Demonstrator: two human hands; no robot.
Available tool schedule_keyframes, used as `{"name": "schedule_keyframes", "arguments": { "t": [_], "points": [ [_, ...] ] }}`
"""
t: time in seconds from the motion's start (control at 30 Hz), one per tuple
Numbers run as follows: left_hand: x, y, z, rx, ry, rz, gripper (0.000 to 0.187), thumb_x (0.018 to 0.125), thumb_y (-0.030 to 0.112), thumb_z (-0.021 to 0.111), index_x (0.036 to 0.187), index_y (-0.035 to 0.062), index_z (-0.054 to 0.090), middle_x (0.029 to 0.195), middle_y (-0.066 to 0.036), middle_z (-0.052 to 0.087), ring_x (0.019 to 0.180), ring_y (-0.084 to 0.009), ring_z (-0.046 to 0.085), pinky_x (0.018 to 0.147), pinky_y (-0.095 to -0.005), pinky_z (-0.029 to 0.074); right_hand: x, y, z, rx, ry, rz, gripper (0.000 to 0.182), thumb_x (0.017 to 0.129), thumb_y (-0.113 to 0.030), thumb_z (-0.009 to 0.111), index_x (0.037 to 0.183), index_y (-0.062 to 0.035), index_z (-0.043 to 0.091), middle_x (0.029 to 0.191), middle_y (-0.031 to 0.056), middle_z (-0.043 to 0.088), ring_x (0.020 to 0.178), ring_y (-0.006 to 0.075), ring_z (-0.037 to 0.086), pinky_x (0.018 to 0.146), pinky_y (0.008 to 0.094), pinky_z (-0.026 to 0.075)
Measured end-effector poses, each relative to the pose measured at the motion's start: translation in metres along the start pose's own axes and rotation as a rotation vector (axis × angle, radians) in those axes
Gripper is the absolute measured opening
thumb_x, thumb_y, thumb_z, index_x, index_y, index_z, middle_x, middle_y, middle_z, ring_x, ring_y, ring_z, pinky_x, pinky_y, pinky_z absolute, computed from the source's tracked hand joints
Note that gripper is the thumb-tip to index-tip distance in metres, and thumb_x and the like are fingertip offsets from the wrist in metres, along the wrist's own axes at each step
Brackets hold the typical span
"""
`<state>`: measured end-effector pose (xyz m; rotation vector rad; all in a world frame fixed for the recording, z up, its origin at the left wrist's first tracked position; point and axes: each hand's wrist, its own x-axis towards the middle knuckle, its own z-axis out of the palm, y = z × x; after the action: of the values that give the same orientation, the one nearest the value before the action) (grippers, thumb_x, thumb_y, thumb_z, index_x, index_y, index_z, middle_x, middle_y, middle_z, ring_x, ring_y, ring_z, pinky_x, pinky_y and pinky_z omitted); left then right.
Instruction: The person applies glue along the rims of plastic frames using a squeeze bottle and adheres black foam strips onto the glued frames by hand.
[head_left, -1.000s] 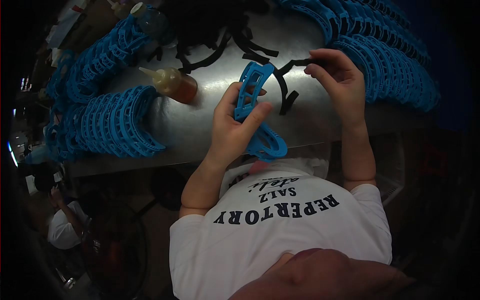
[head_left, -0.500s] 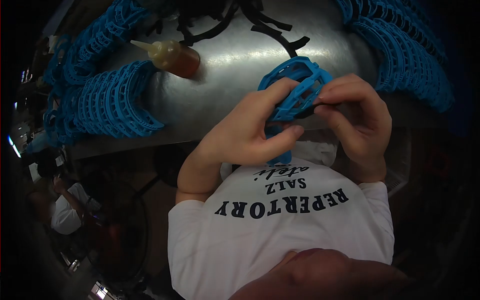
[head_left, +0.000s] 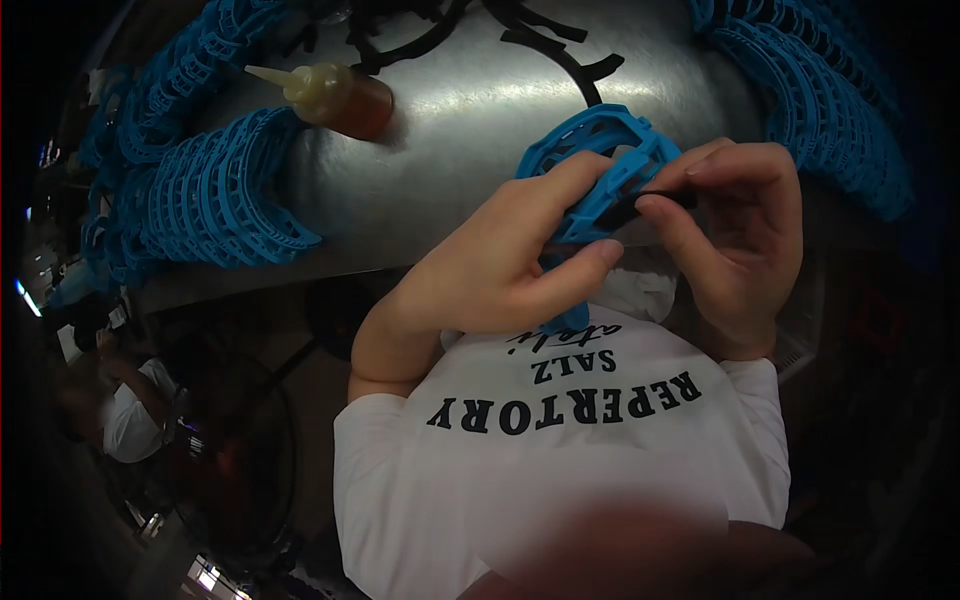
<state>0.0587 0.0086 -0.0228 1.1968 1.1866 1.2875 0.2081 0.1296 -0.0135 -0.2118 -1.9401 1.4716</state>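
Note:
A curved blue plastic goggle frame (head_left: 630,172) with slots in its rim is held near the table edge, in front of my chest. My left hand (head_left: 500,255) grips it from the left, thumb below and fingers over the top. A thin black strip (head_left: 675,197) runs along the frame's near side, and its free end stands off to the right. My right hand (head_left: 745,240) pinches that end between thumb and index finger. My left fingertips are partly hidden behind the frame.
On the metal table (head_left: 450,150), an amber-filled squeeze bottle (head_left: 350,102) lies on its side. Loose black strips (head_left: 560,62) lie at the back. Blue frames stand in rows at left (head_left: 215,195) and right (head_left: 825,120). Another person (head_left: 135,415) is at far left.
My right hand has moved slightly right and up, and more of the black strip shows off the frame. The goggle frame has turned a little in my left hand.

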Motion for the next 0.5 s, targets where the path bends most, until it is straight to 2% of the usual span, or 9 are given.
{"name": "schedule_keyframes", "arguments": {
  "t": [0.13,0.17,0.23,0.3,0.4,0.43,0.5],
  "points": [
    [0.001,-0.003,0.001,0.035,0.009,0.040,0.023,0.086,0.012,0.055,0.104,-0.0002,0.047,0.067,-0.008,0.052,0.058,-0.0138,0.051,0.052,-0.0271,0.039,-0.002,-0.001,0.003,-0.081,0.019,-0.045,0.034,0.076,0.007,0.069,0.103,-0.0011,0.049,0.088,0.0064,0.060,0.075,0.0085,0.059,0.068,0.0196,0.048],
    [0.000,-0.004,0.002,0.040,0.013,0.018,0.027,0.087,0.013,0.053,0.109,-0.0015,0.047,0.073,-0.006,0.054,0.063,-0.0116,0.052,0.056,-0.0246,0.040,-0.003,-0.001,0.004,-0.083,0.022,-0.043,0.034,0.076,0.007,0.069,0.103,-0.0011,0.049,0.088,0.0064,0.060,0.075,0.0085,0.059,0.068,0.0196,0.048],
    [-0.002,-0.007,0.002,0.051,0.022,-0.024,0.035,0.088,0.014,0.049,0.118,-0.0039,0.047,0.085,-0.004,0.057,0.073,-0.0071,0.054,0.063,-0.0196,0.042,-0.004,0.002,0.005,-0.201,0.024,-0.119,0.039,0.074,0.012,0.067,0.104,-0.0017,0.047,0.094,0.0120,0.057,0.076,0.0125,0.058,0.069,0.0212,0.047],
    [-0.003,-0.005,0.002,0.021,0.019,-0.038,0.034,0.089,0.017,0.048,0.117,-0.0037,0.048,0.083,-0.003,0.056,0.071,-0.0063,0.052,0.062,-0.0192,0.041,-0.005,0.010,0.005,-0.264,0.026,-0.155,0.042,0.072,0.015,0.066,0.104,-0.0019,0.046,0.097,0.0147,0.056,0.077,0.0145,0.057,0.070,0.0220,0.047],
    [-0.003,-0.004,-0.001,-0.035,0.021,-0.063,0.034,0.092,0.021,0.048,0.115,-0.0032,0.049,0.080,-0.002,0.054,0.067,-0.0047,0.047,0.059,-0.0185,0.038,-0.001,0.041,0.001,-0.304,0.378,-0.357,0.039,0.075,-0.008,0.076,0.103,-0.0028,0.050,0.102,0.0118,0.054,0.079,0.0106,0.055,0.069,0.0210,0.045],
    [-0.002,-0.007,-0.003,-0.086,-0.003,-0.048,0.034,0.092,0.022,0.047,0.114,-0.0029,0.050,0.078,-0.001,0.052,0.066,-0.0040,0.045,0.057,-0.0182,0.036,0.003,0.045,-0.003,-0.305,0.379,-0.358,0.039,0.075,-0.008,0.076,0.103,-0.0028,0.050,0.102,0.0118,0.054,0.079,0.0106,0.055,0.069,0.0210,0.045],
    [-0.001,-0.013,-0.006,-0.185,-0.048,-0.021,0.034,0.093,0.026,0.047,0.112,-0.0025,0.050,0.074,0.001,0.050,0.063,-0.0026,0.042,0.055,-0.0176,0.032,0.007,0.052,-0.012,-0.178,0.170,-0.306,0.042,0.074,-0.019,0.077,0.102,-0.0038,0.050,0.106,0.0127,0.052,0.085,0.0126,0.054,0.073,0.0234,0.044]
  ]
}}
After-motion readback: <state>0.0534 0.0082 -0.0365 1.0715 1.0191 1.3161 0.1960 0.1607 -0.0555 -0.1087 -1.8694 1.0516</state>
